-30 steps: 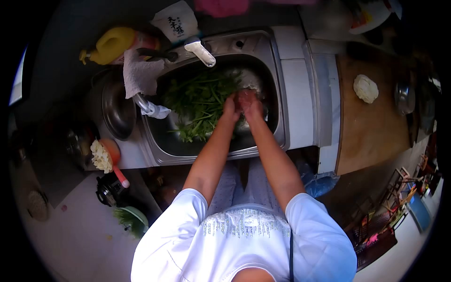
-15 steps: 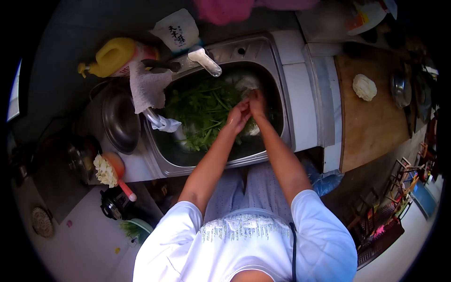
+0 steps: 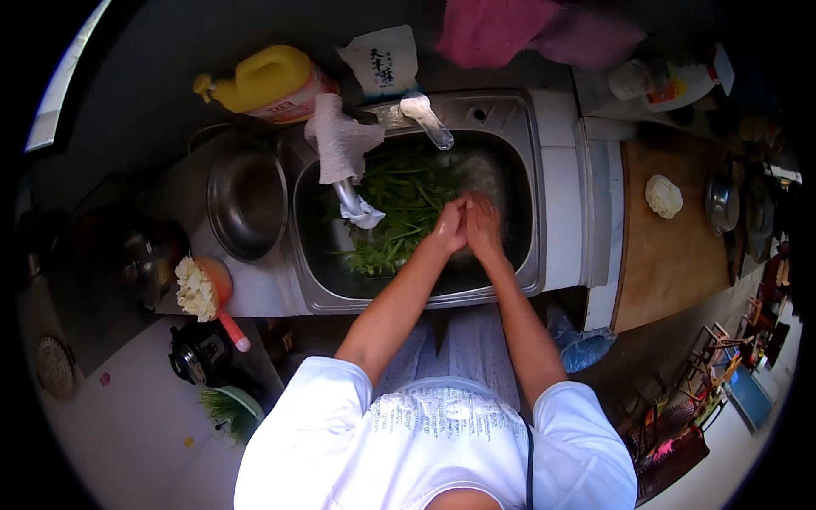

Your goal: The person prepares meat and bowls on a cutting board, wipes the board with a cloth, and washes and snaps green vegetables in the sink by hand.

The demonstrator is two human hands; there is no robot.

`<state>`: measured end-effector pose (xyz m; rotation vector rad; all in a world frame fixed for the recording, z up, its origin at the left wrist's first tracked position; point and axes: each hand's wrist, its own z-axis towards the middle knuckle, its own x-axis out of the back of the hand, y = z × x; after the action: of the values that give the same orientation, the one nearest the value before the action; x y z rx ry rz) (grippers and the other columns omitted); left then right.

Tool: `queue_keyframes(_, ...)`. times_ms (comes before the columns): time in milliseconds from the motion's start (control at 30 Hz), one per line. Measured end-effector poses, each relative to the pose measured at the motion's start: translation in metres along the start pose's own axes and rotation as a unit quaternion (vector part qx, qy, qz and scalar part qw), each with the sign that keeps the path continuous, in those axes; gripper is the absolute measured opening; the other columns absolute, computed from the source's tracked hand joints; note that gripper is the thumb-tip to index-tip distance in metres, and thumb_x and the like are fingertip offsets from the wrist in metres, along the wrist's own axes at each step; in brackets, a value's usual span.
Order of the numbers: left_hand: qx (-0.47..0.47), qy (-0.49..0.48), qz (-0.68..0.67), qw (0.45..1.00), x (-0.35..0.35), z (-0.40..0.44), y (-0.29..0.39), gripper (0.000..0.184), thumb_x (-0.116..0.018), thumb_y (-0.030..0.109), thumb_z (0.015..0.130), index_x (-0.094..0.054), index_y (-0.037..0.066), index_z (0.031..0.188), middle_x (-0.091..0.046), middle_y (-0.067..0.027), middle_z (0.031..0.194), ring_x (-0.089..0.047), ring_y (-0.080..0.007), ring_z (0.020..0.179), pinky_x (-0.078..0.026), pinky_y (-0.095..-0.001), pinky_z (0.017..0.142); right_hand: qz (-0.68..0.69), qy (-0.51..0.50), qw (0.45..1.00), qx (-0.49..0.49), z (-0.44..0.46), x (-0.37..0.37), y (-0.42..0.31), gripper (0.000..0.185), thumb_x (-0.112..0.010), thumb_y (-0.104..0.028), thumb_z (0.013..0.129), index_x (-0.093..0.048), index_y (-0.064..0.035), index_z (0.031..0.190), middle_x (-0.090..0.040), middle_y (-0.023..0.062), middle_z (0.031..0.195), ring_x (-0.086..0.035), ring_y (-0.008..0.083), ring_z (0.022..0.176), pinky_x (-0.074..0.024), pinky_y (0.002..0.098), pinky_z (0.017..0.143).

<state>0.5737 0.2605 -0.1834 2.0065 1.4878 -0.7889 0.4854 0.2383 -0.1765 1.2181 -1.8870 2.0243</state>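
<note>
Hands meet over greens at the sink (image 3: 539,212): L hand (image 3: 450,228) and R hand (image 3: 484,223) press together, palm to palm, above the basin, nearer its R edge than its L. The leafy greens (image 3: 395,246) lie in the basin, from its middle toward the L edge and near L corner, just beside the L hand. Grip: neither hand is clenched, but whether anything sits btwn the palms can't be told. To do it well, in our view: keep palms low & inside the rim so drips land in the basin, work fingers w/ light, even pressure, and avoid crushing stems. Forearms cross the near edge and slant inward, approx. a narrow V; elbows look slightly bent, wrists close, R fingers mostly straight and angled toward the far edge.
</note>
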Motion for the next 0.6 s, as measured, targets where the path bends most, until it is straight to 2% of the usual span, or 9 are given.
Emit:
queue_keyframes(33,-0.001,-0.002,0.001,1.0,0.002,-0.008,0.002,0.032,-0.042,0.028,0.093,-0.052,0.005,0.112,-0.058,-0.0122,0.109,-0.055,-0.025,0.1,-0.045,-0.0386,0.089,-0.001,0.002,1.0,0.002,0.002,0.011,-0.012,0.031,-0.044,-0.018,0.09,-0.056,-0.0038,0.114,-0.053,0.0137,0.121,-0.045,0.0309,0.116,-0.0284,0.0471,0.099)
queue_keyframes(100,-0.081,0.082,0.232,0.966,0.006,-0.02,0.007,0.034,-0.053,0.03,0.089,-0.053,0.003,0.11,-0.06,-0.0091,0.104,-0.056,-0.019,0.098,-0.046,-0.0359,0.083,-0.127,0.005,0.991,0.028,0.004,0.029,-0.034,0.032,-0.05,-0.021,0.086,-0.056,-0.0045,0.112,-0.055,0.0148,0.114,-0.047,0.0328,0.11,-0.0309,0.0469,0.096)
queue_keyframes(133,-0.083,0.076,0.232,0.966,0.014,-0.016,0.006,0.034,-0.053,0.03,0.089,-0.053,0.003,0.11,-0.06,-0.0091,0.104,-0.056,-0.019,0.098,-0.046,-0.0359,0.083,-0.123,0.018,0.992,0.037,0.005,0.033,-0.044,0.037,-0.057,-0.022,0.082,-0.055,-0.0048,0.114,-0.056,0.0166,0.112,-0.048,0.0344,0.108,-0.0331,0.0463,0.095)
queue_keyframes(167,-0.113,0.128,0.317,0.933,0.021,-0.01,0.007,0.029,-0.058,0.025,0.086,-0.055,0.004,0.107,-0.061,-0.0067,0.096,-0.056,-0.0157,0.087,-0.047,-0.0327,0.074,-0.128,0.024,0.991,0.042,0.008,0.038,-0.056,0.037,-0.057,-0.022,0.082,-0.055,-0.0048,0.114,-0.056,0.0166,0.112,-0.048,0.0344,0.108,-0.0331,0.0463,0.095)
queue_keyframes(233,-0.142,0.204,0.438,0.864,0.035,0.005,0.009,0.027,-0.062,0.02,0.084,-0.056,0.005,0.105,-0.061,-0.0044,0.089,-0.057,-0.0128,0.078,-0.047,-0.0297,0.067,0.018,0.053,0.995,0.082,0.016,0.051,-0.107,0.043,-0.06,-0.02,0.079,-0.052,-0.0048,0.119,-0.054,0.0184,0.114,-0.047,0.0353,0.109,-0.0348,0.0451,0.095)
queue_keyframes(400,-0.13,0.102,0.398,0.902,0.054,0.023,0.022,0.037,-0.063,0.023,0.083,-0.052,0.006,0.114,-0.06,-0.0052,0.098,-0.055,-0.0148,0.089,-0.045,-0.0305,0.075,0.065,0.059,0.956,0.279,0.051,0.073,-0.257,0.06,-0.063,-0.024,0.078,-0.04,-0.0022,0.129,-0.044,0.0254,0.127,-0.042,0.0388,0.118,-0.0326,0.0447,0.099)
queue_keyframes(500,-0.094,0.068,0.38,0.918,0.066,0.018,0.031,0.043,-0.063,0.025,0.083,-0.05,0.007,0.119,-0.059,-0.0056,0.104,-0.054,-0.0159,0.095,-0.044,-0.031,0.08,0.005,0.056,0.971,0.234,0.065,0.033,-0.278,0.055,-0.056,-0.018,0.082,-0.037,0.0038,0.128,-0.041,0.0306,0.126,-0.042,0.0415,0.116,-0.0349,0.0447,0.098)
queue_keyframes(567,-0.069,0.053,0.382,0.92,0.074,0.022,0.038,0.047,-0.063,0.026,0.083,-0.048,0.008,0.123,-0.058,-0.0059,0.108,-0.053,-0.0167,0.1,-0.043,-0.0314,0.083,0.026,0.168,0.948,0.269,0.07,0.016,-0.277,0.052,-0.05,-0.014,0.084,-0.034,0.0062,0.129,-0.052,0.0309,0.108,-0.053,0.0411,0.101,-0.0425,0.0439,0.086)
queue_keyframes(600,-0.062,0.049,0.385,0.919,0.079,0.028,0.038,0.049,-0.064,0.026,0.083,-0.047,0.008,0.125,-0.058,-0.006,0.11,-0.053,-0.017,0.102,-0.043,-0.0316,0.085,0.077,0.099,0.972,0.2,0.061,0.035,-0.28,0.049,-0.048,-0.013,0.085,-0.034,0.0066,0.128,-0.056,0.0289,0.097,-0.056,0.0403,0.091,-0.0443,0.0422,0.08)
